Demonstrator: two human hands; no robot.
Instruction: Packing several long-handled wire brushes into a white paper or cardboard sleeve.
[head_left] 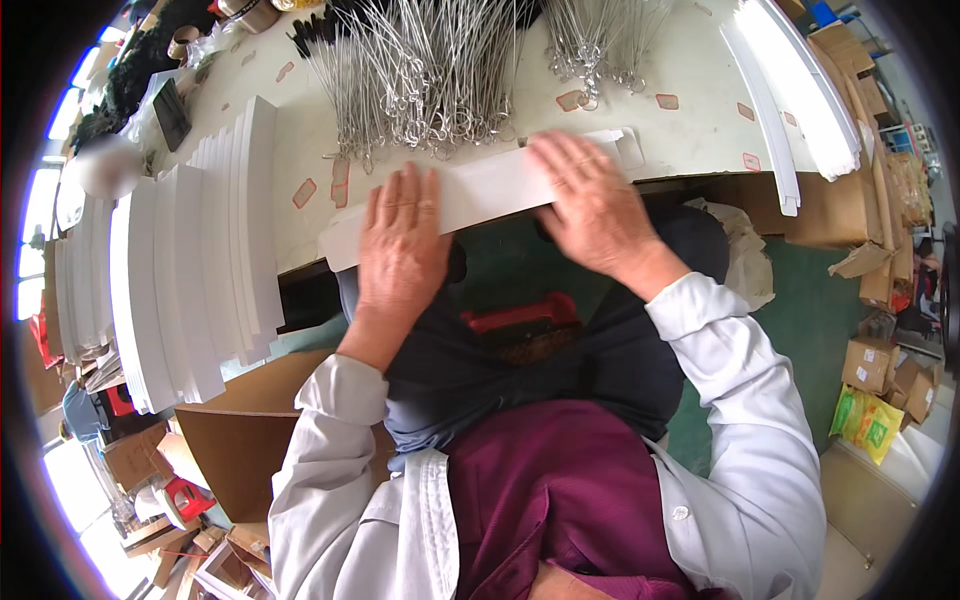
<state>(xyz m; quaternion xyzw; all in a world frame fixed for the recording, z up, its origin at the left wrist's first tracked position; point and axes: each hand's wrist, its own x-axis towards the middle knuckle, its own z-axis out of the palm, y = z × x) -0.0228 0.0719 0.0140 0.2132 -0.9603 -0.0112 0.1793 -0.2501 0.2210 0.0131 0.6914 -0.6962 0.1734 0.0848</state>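
A long, narrow white carton [490, 193] lies flat along the near edge of the table, its flap end at the right. My left hand [405, 235] rests on its left part with the fingers stretched out and pointing away from me. My right hand [597, 205] lies across its right part, fingers extended and slightly spread. Neither hand is wrapped round the carton. Just beyond it lies a big bunch of thin metal wire rods [430, 95] with looped near ends; some black tips show at the far side.
A smaller bunch of looped wire rods [590, 45] lies to the right. Stacked long white cartons [200, 250] stand at the left, with more white strips [765, 110] at the table's right edge. Below the left edge is an opened brown cardboard box [250, 425]. A red stool [525, 315] shows between my legs.
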